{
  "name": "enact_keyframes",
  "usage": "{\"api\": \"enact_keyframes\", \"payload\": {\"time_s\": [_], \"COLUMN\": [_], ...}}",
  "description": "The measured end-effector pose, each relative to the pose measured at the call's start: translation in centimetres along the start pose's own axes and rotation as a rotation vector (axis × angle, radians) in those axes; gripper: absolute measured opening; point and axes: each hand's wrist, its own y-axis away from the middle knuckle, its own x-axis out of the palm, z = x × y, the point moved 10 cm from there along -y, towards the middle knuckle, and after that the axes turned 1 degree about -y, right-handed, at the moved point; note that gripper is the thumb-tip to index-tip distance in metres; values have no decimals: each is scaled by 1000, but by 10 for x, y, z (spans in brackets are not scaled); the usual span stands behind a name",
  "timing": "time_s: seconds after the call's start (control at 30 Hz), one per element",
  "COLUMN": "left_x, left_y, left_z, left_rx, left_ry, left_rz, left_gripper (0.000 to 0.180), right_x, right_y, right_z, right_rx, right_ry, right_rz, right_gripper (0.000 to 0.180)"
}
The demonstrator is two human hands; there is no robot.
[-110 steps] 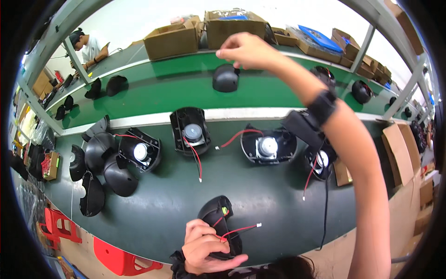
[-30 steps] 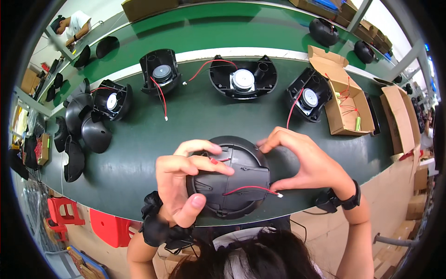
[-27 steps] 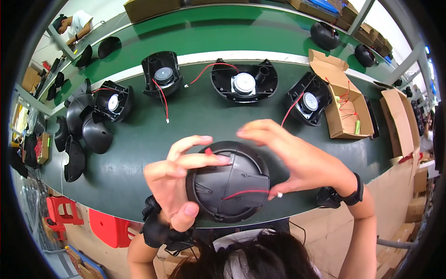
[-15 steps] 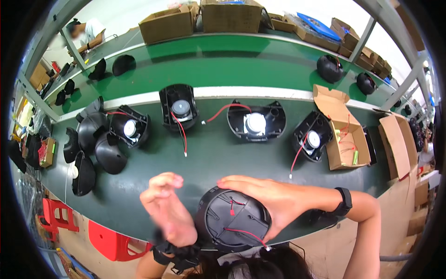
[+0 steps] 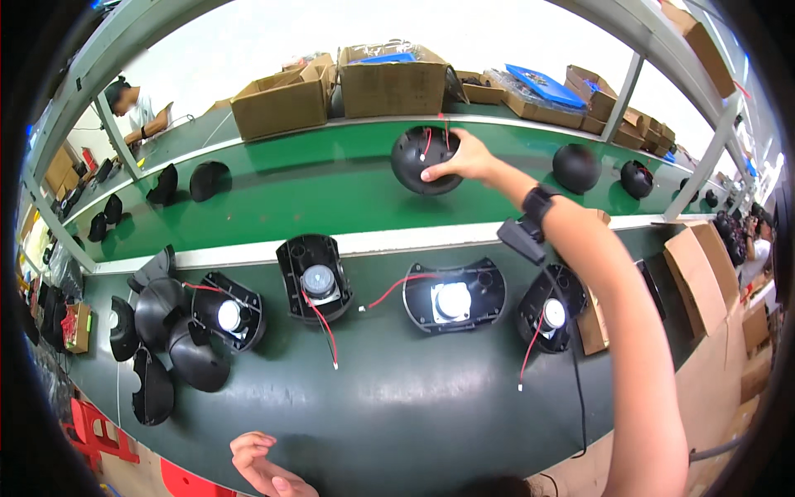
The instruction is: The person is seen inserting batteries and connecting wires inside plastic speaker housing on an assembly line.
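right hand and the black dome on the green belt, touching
Touching. The head view shows the right hand with fingers spread over the top of the dome on the belt.

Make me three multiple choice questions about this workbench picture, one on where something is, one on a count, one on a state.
1. Where is the right hand?
A. on the round black housing on the green belt
B. on the near table
C. inside a carton

2. How many open housings with speaker units lie in the row on the dark table?
A. two
B. four
C. seven

3. The left hand is:
A. gripping a cable
B. empty
C. holding a lid

Answers: 1 A, fingers rest on the housing; 2 B, four in a row; 3 B, nothing in it.
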Motion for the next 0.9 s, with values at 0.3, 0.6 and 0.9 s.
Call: {"api": "enact_keyframes", "payload": {"time_s": [0.3, 0.6, 0.9], "left_x": [12, 6, -1], "left_y": [-3, 5, 0], "left_z": [12, 20, 10], "left_rx": [-31, -96, -127], "left_ry": [-85, -176, -62], "left_rz": [134, 135, 112], "left_gripper": [44, 40, 19], "right_x": [18, 36, 75], "right_y": [-25, 102, 239], "right_z": [-55, 78, 156], "right_rx": [102, -292, -679], "right_ry": [271, 429, 591], "right_rz": [-7, 665, 407], "right_gripper": [137, 63, 36]}}
